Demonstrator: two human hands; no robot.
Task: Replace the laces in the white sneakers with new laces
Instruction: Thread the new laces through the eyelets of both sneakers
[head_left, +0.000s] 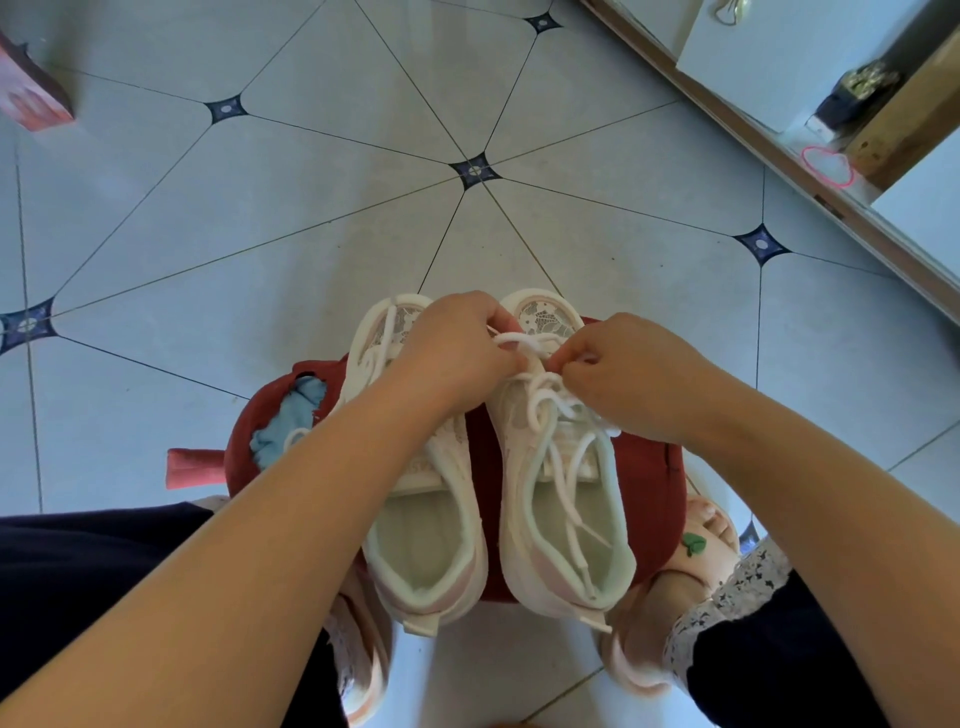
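1. Forearms and dark-clothed knees (104, 571) are seen closest, reaching over the red stool (649, 467), on top of which the two white sneakers are stood side by side with toes pointing away
2. Work is being done on the right-side sneaker (511, 467), at the toe end of its lacing. The left hand (452, 358) is curled tight, pinching the lace (540, 400) at the far rows; the right hand (634, 374) is likewise closed in a narrow pinch on a strand just beside it
3. Whether this lace is being drawn out or threaded in cannot be told. Either way, one crossing at a time should be handled, with the sneaker steadied against the stool so it is not dragged off the edge
4. The loose ends (576, 525) are dropped inside the heel opening, toward the near edge of the stool. They should be kept free of the crossings so no knot is pulled tight, and the tips should be fed flat through the eyelets
5. The left-side sneaker (421, 530), partly covered by the left forearm, is laced too, and is judged to be waiting its turn
6. A torn patch (291, 421) showing blue stuffing lies on the left part of the stool, with a stray white strand across it that could be snagged
7. A pink strip (192, 467) projects from the left of the stool; a slippered foot (711, 551) is planted at its right. Beyond the stool, only tiled floor (311, 208) and a wooden frame (779, 156) far to the right are seen
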